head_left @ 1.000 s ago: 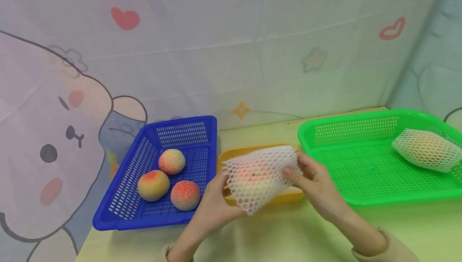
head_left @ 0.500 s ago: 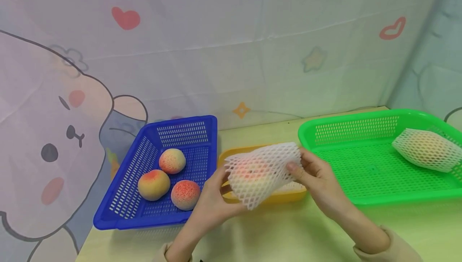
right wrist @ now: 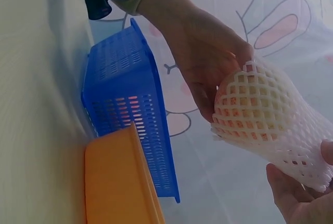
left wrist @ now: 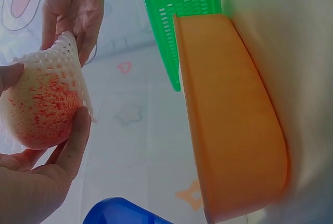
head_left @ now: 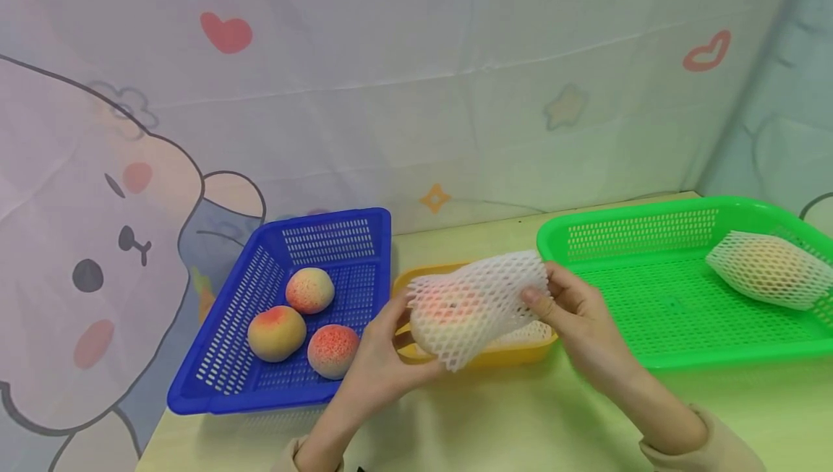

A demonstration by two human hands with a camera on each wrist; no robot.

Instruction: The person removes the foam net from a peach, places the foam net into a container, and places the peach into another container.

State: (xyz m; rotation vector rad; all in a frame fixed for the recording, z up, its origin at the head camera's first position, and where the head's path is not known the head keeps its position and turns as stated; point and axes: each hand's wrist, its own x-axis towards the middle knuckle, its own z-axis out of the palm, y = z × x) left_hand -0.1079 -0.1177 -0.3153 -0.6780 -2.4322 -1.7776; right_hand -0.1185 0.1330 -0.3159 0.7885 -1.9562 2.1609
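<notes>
A red and cream peach (left wrist: pixel 44 109) sits inside a white foam net sleeve (head_left: pixel 504 280), its bottom end bare in the left wrist view. My left hand (head_left: pixel 384 356) grips the peach from the left, with thumb and fingers curled round it and the sleeve's rim. On the right, my right hand (head_left: pixel 582 320) pinches the far end of the foam net between thumb and fingers. Both hands hold the pair above a yellow-orange basket (head_left: pixel 520 356), where more white foam netting shows. The right wrist view has the net (right wrist: pixel 260 104) stretched over most of the peach.
A blue basket (head_left: pixel 384 241) at the left holds several peaches, among them a yellow one (head_left: pixel 276 333). In the green basket (head_left: pixel 625 367) at the right lies a net-wrapped peach (head_left: pixel 771 269). A printed curtain (head_left: pixel 416 96) hangs behind the table (head_left: pixel 494 421).
Both hands have lifted the peach and net slightly. My right hand has shifted a little right and up, drawing the net's far end out straighter.
</notes>
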